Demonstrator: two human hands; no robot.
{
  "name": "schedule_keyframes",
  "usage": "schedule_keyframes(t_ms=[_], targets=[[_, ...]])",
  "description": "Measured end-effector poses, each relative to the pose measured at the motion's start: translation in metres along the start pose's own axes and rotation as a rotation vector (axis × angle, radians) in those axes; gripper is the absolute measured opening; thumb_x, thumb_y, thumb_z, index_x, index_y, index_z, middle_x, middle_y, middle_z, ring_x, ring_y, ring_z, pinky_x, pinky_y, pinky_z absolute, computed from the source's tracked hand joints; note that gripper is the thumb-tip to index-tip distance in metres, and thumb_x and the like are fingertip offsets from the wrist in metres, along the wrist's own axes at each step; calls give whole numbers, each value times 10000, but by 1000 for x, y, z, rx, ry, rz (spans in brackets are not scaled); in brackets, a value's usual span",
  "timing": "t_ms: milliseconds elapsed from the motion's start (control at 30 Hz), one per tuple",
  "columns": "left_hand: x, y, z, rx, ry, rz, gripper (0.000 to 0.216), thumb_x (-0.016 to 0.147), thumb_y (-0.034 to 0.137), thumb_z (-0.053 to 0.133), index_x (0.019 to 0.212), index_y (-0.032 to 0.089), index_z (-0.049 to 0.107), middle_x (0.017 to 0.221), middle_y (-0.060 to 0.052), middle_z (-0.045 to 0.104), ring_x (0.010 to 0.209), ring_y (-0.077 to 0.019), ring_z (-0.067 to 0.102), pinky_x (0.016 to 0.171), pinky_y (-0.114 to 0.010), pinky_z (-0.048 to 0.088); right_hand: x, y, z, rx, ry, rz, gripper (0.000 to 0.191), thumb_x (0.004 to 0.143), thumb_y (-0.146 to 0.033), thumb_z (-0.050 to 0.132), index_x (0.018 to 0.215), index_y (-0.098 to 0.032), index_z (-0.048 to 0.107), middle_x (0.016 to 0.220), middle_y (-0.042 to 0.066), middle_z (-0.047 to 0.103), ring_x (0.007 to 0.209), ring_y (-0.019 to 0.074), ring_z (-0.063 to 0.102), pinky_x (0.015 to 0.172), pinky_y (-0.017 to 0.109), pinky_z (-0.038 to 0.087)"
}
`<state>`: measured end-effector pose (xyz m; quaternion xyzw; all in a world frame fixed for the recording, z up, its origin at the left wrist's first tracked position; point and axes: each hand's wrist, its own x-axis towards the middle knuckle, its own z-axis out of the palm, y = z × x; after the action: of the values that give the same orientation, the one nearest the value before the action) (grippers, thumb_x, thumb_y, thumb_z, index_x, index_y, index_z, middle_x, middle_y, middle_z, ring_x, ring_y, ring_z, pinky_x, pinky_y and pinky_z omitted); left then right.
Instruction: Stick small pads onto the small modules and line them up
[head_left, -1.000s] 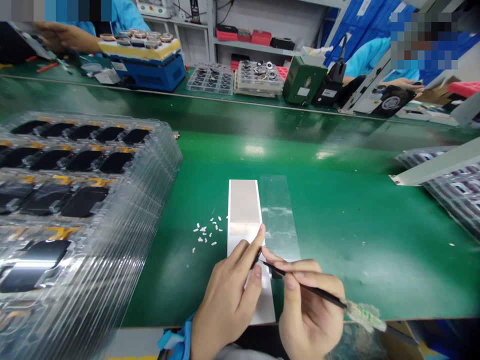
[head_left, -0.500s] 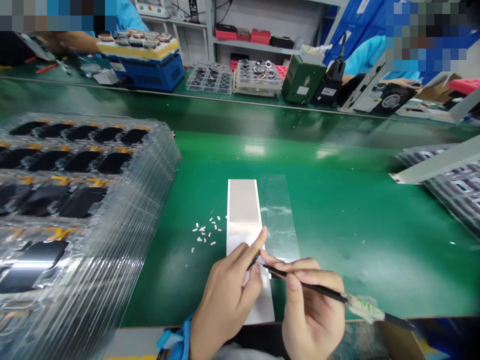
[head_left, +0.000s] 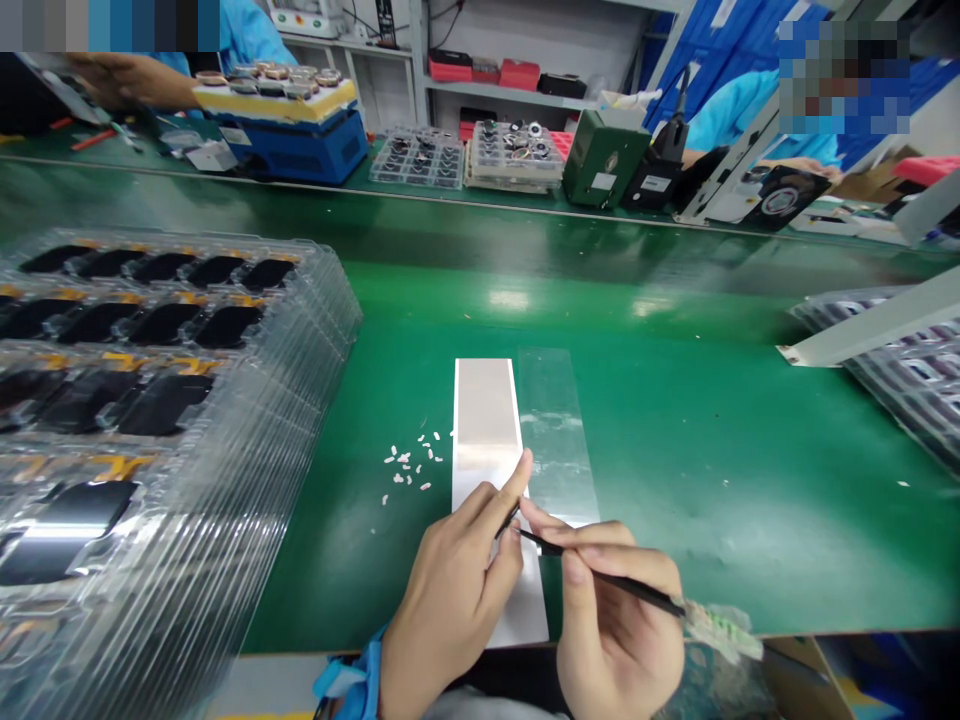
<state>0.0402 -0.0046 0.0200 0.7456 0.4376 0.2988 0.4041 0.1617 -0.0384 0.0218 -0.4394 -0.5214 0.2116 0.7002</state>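
Observation:
My left hand [head_left: 457, 580] is closed, pinching a small dark piece [head_left: 508, 521] between its fingers, above a long white strip [head_left: 486, 400]. Most of that piece is hidden by the fingers. My right hand [head_left: 626, 610] grips a slim black tool [head_left: 637, 588] like a pen. Its tip points left and meets the dark piece, or comes very close to it. Tape wraps [head_left: 721, 628] the tool's rear part. A clear plastic strip [head_left: 551, 410] lies along the white strip's right side. Small white scraps [head_left: 405, 460] are scattered to the left on the green mat.
Stacked clear trays [head_left: 300, 400] of black screens with orange flex tabs stand tall on the left. More trays [head_left: 900, 370] and a white post [head_left: 862, 325] are at the right. Across the bench stand a blue box [head_left: 307, 140], a green box [head_left: 604, 155] and two co-workers in blue sleeves.
My right hand and the black tool have shifted slightly left, the tool's rear end swinging a little. My left hand stays nearly still, with the dark piece in its fingers.

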Motion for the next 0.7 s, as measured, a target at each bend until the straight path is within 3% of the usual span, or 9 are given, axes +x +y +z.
schedule_keyframes(t_ms=[333,500,567,700], targets=[[0,-1,0,25,-14,-10,577,1012,178,337,1564,331,269,969,-33,631,797,-181,628,670,-275,494,0,0,1,-18,-8,-31,231,929,4,506,1023,-196,575,911,47,704,940,198,747,790,375,670],[-5,5,-1,-75,18,-56,530,1045,256,333,1569,304,272,1071,-56,692,938,-205,664,840,-314,533,11,0,-8,16,54,66,186,962,-76,484,1015,-219,592,909,37,670,929,200,722,804,374,632],[-7,9,-4,-126,58,-130,524,1061,318,309,1580,291,242,1063,-58,718,952,-213,675,861,-326,544,23,0,-17,-73,-37,86,201,980,-127,462,1027,-221,633,888,39,645,892,191,691,762,330,594],[-2,15,-13,-234,116,-194,519,1069,413,292,1571,284,263,1175,-83,700,1073,-229,660,920,-353,541,53,0,-23,-257,-533,79,135,926,-238,569,999,-232,683,792,9,578,636,143,564,523,248,474]])
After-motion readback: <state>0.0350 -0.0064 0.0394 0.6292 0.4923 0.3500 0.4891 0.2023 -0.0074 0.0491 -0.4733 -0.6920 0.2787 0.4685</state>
